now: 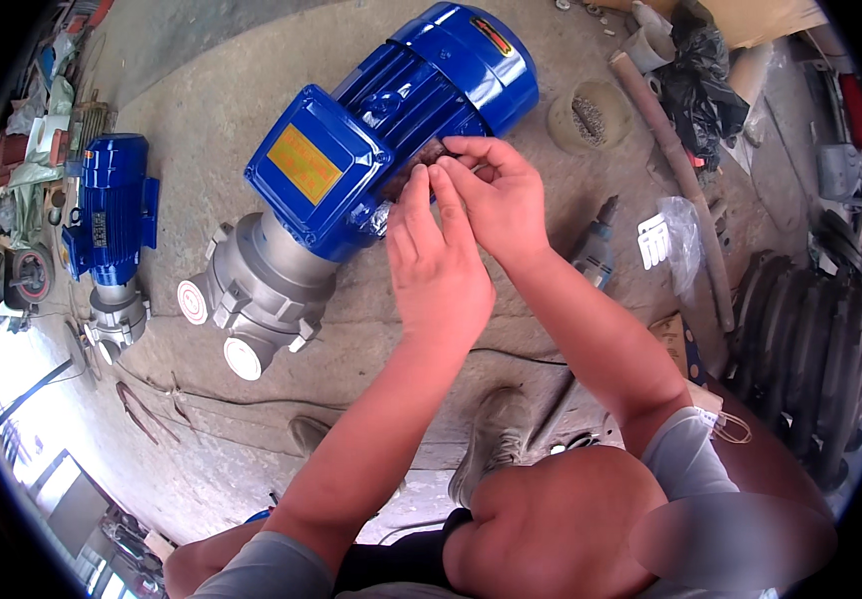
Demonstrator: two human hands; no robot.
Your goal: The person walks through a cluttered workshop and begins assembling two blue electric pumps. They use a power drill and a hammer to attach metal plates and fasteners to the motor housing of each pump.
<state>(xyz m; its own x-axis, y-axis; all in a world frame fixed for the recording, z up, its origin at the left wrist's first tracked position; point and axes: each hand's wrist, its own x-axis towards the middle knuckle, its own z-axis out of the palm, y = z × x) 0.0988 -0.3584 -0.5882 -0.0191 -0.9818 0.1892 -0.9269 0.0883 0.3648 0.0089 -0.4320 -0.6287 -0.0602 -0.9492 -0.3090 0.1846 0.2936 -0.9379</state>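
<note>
A large blue electric motor [416, 85] lies on the floor with a grey metal pump head [276, 275] at its lower left end. On its side sits a square blue terminal box [316, 170] with a yellow label. My left hand [439, 260] rests along the motor's flank, fingers stretched and their tips against a dark reddish patch [429, 153]. Beside it my right hand [503, 205] is closed, thumb and forefinger pinched at the same patch. Whatever lies between those fingertips is too small or hidden to name.
A second blue motor [113, 215] with a pump head stands to the left. At right lie a bucket of small bits [590, 118], a long pipe [678, 175], a power tool [595, 250], a clear plastic bag [685, 250] and black ribbed parts [800, 334]. A cable crosses the floor.
</note>
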